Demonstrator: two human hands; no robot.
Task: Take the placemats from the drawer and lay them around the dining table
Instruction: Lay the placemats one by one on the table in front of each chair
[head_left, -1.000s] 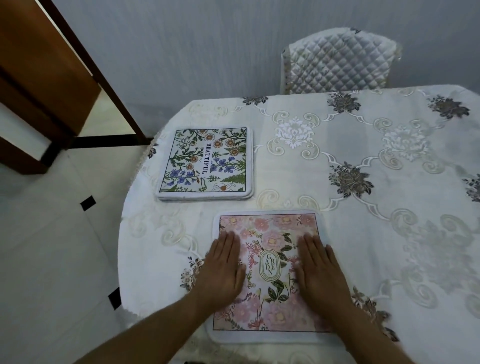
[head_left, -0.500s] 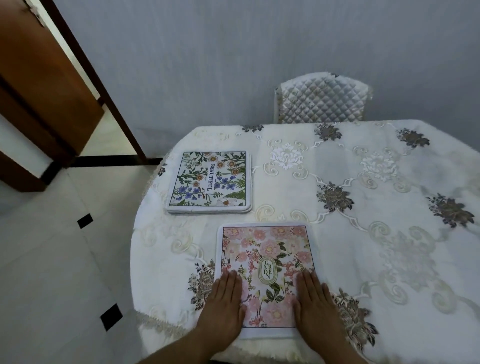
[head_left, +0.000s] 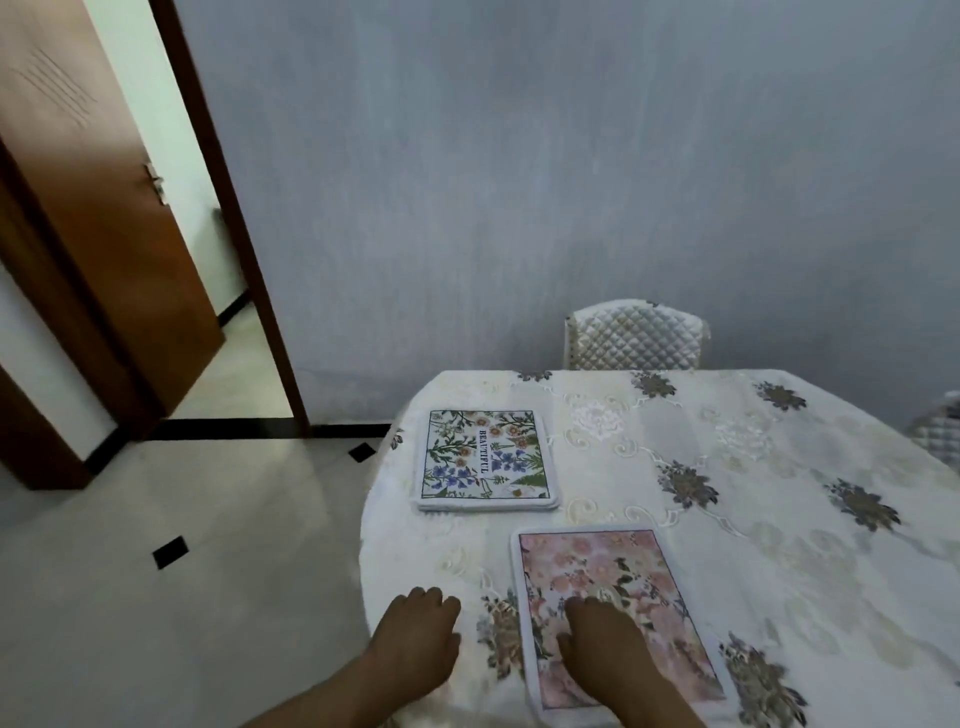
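A pink floral placemat lies flat near the front edge of the dining table, which wears a white patterned cloth. My right hand rests palm down on the mat's near part, holding nothing. My left hand sits at the table's left edge, off the mat, fingers loosely curled and empty. A small stack of placemats topped by a green and blue floral one marked BEAUTIFUL lies further back on the left side of the table.
A quilted chair stands behind the table against the grey wall; part of another chair shows at the right. An open wooden door and its doorway are at the left, over pale floor tiles.
My view has swung up and to the left. Both hands have drawn back toward me; the left hand has slid off the pink placemat to the table edge, the right stays on it.
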